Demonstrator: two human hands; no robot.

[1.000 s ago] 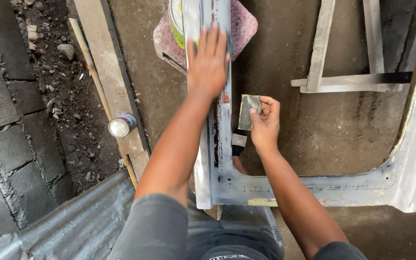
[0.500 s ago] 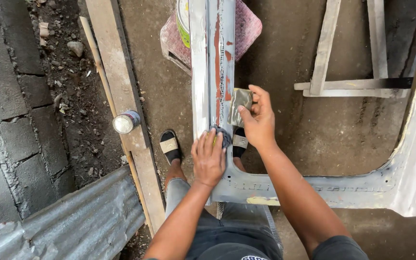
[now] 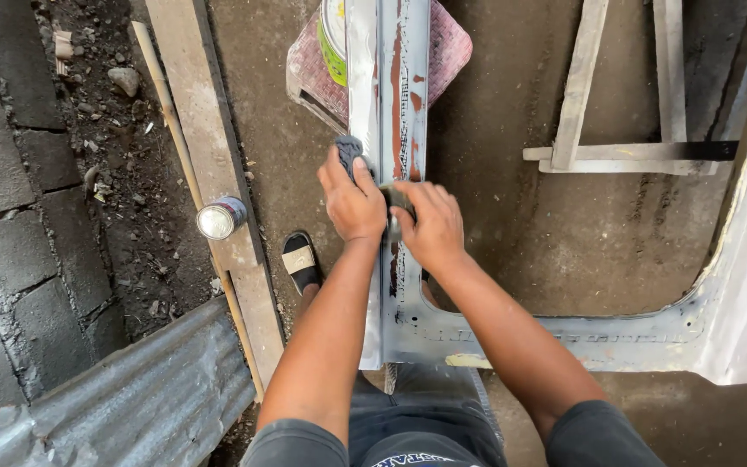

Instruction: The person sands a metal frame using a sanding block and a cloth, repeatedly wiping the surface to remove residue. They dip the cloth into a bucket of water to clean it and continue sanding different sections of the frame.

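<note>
We stand over a packed dirt floor in daylight. Grey concrete blocks line the left, with a wooden plank beside them, corrugated metal sheet below, and a wooden frame upper right.

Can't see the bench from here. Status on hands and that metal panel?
Left hand grip on dark cloth, pressed to grey rusted metal panel. Right hand closed on a small tool, mostly hidden. Paint can beside panel's far end.

Long grey rust-streaked metal panel, lengthwise, dark rag on left flange.
</note>
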